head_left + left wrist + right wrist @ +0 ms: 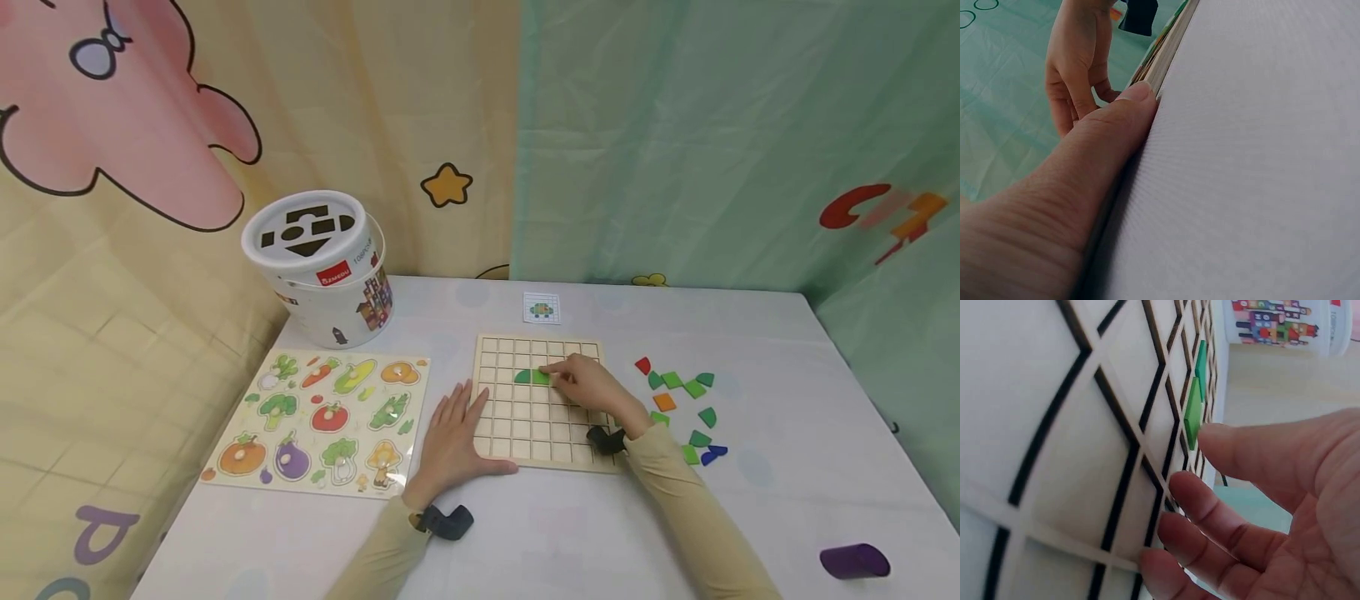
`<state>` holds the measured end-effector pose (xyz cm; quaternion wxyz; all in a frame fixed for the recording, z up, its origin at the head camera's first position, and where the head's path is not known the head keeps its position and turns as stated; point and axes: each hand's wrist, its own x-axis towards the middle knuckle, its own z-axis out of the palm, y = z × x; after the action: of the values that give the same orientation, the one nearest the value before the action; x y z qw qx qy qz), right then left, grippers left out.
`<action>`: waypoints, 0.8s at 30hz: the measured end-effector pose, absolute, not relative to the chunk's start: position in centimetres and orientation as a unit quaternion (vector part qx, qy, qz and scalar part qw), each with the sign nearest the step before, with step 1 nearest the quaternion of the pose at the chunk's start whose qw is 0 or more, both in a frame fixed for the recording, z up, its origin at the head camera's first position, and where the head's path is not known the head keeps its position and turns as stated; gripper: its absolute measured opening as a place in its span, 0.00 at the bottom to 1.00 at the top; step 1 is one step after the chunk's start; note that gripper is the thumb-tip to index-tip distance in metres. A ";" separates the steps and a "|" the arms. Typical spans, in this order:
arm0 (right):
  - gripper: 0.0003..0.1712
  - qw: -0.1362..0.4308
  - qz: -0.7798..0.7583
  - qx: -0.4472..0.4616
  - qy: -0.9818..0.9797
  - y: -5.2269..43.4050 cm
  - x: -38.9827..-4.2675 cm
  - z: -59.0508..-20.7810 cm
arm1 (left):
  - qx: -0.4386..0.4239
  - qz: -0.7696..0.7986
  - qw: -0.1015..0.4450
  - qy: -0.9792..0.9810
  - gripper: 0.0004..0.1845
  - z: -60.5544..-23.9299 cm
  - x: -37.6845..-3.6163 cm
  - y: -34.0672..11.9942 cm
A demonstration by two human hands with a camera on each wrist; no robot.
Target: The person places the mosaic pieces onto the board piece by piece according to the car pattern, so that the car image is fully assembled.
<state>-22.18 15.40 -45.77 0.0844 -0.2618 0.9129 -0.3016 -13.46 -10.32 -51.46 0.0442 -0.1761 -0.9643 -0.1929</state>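
Observation:
A wooden grid board [510, 429] lies mid-table. In it sit a dark green quarter-circle piece [522, 377] and, right beside it, a light green square [540, 377]. My right hand [592, 387] reaches over the board with a fingertip at that square, the other fingers loosely bent. The right wrist view shows the square [1192, 415] and quarter circle [1201, 362] side by side. Spread wide, my left hand [450, 442] rests at the board's lower left corner, fingers by the left edge. Its thumb [1110, 125] touches the front edge in the left wrist view.
Several loose coloured pieces [664, 402] lie right of the board. A small picture card [542, 308] is behind it. On the left are a vegetable puzzle board [307, 450] and a white bucket [322, 308] with a shape-sorter lid. A purple cylinder [855, 561] lies near the front right.

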 end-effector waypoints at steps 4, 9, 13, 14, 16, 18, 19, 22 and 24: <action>0.19 0.088 -0.319 -0.287 0.899 16.4 -21.9 -45.8 | -0.173 -0.192 0.041 -0.965 0.66 -51.5 -13.5 -10.3; 0.17 0.075 -0.343 -0.274 0.895 18.5 -20.9 -45.6 | -0.169 -0.191 0.034 -0.966 0.67 -51.5 -13.4 -10.3; 0.14 0.044 -0.349 -0.232 0.907 20.9 -20.3 -45.4 | -0.168 -0.192 0.034 -0.966 0.67 -51.7 -13.5 -10.3; 0.13 0.035 -0.345 -0.220 0.912 21.5 -20.2 -45.3 | -0.168 -0.192 0.034 -0.966 0.67 -51.7 -13.5 -10.3; 0.12 0.018 -0.330 -0.189 0.925 22.7 -20.2 -45.3 | -0.168 -0.192 0.034 -0.966 0.67 -51.7 -13.5 -10.3; 0.11 0.012 -0.319 -0.155 0.935 23.9 -20.2 -45.2 | -0.167 -0.192 0.034 -0.966 0.68 -51.8 -13.6 -10.3; 0.11 0.013 -0.315 -0.136 0.939 24.5 -20.2 -45.2 | -0.168 -0.194 0.034 -0.966 0.68 -51.8 -13.6 -10.3; 0.10 0.023 -0.301 -0.086 0.949 26.1 -20.2 -44.8 | -0.168 -0.194 0.032 -0.966 0.67 -51.7 -13.6 -10.3; 0.11 0.028 -0.292 -0.064 0.954 27.1 -20.2 -44.5 | -0.168 -0.195 0.032 -0.966 0.67 -51.7 -13.5 -10.3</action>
<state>-20.16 27.14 -44.54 0.0283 -0.0641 0.9539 -0.2918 -13.53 -10.30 -51.67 0.0320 -0.1682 -0.9658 -0.1949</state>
